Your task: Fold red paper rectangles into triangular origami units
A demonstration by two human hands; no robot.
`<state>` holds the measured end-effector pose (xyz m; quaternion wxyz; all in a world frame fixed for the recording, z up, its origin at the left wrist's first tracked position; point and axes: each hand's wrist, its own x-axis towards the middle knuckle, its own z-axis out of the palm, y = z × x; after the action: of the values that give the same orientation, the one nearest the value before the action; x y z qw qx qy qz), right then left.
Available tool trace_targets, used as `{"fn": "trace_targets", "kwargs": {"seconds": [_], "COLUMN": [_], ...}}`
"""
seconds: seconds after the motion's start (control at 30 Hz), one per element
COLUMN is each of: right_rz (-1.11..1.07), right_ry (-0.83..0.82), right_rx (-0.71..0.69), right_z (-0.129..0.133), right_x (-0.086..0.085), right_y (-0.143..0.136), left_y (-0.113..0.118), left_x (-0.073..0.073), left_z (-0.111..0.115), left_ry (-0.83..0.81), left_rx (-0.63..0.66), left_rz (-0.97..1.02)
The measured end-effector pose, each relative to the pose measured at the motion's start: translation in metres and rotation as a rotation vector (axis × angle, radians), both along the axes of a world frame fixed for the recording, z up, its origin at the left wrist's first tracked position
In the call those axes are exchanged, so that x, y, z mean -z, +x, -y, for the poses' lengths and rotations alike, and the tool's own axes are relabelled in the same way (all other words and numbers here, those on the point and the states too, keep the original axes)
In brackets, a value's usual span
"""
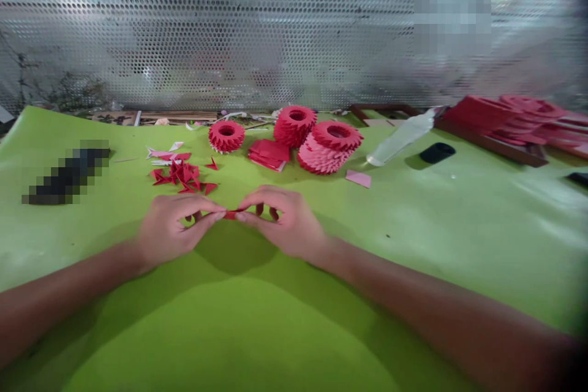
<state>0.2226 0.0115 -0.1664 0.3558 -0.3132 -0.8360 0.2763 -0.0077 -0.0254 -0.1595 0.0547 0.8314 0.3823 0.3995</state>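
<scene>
Between my two hands is a small folded strip of red paper (231, 215), mostly covered by the fingertips. My left hand (172, 226) pinches its left end with thumb and forefinger. The right end is pinched the same way by my right hand (285, 220). Just beyond my left hand lies a heap of red folded paper triangles (181, 176), with some pink and white ones behind it. A stack of red paper rectangles (269, 153) lies past my right hand.
Spiky red paper rings (226, 136) stand at the back, beside a taller pink-and-red ring stack (329, 148). To the right are a pink paper piece (358, 179), a translucent bottle (402, 138), a black cylinder (438, 152) and a brown tray (496, 142) of red paper. Perforated metal sheeting (257, 30) rises behind.
</scene>
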Motion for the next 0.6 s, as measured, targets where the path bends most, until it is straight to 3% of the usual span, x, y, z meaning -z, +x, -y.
{"fn": "trace_targets", "kwargs": {"seconds": [0.1, 0.37, 0.6], "right_rz": [-0.031, 0.019, 0.092], "right_ry": [0.091, 0.246, 0.293], "right_rx": [-0.005, 0.007, -0.046], "right_z": [0.0006, -0.0004, 0.0009], "right_x": [-0.0006, 0.001, 0.0072], "right_y": [-0.0004, 0.0005, -0.0022], "left_y": [0.0004, 0.0006, -0.0012], "left_x": [0.0009, -0.0027, 0.0051], "left_z": [0.0007, -0.0018, -0.0042], "left_ry": [-0.033, -0.304, -0.165], "left_rx": [-0.002, -0.055, -0.012], "left_rz": [0.032, -0.01, -0.23]}}
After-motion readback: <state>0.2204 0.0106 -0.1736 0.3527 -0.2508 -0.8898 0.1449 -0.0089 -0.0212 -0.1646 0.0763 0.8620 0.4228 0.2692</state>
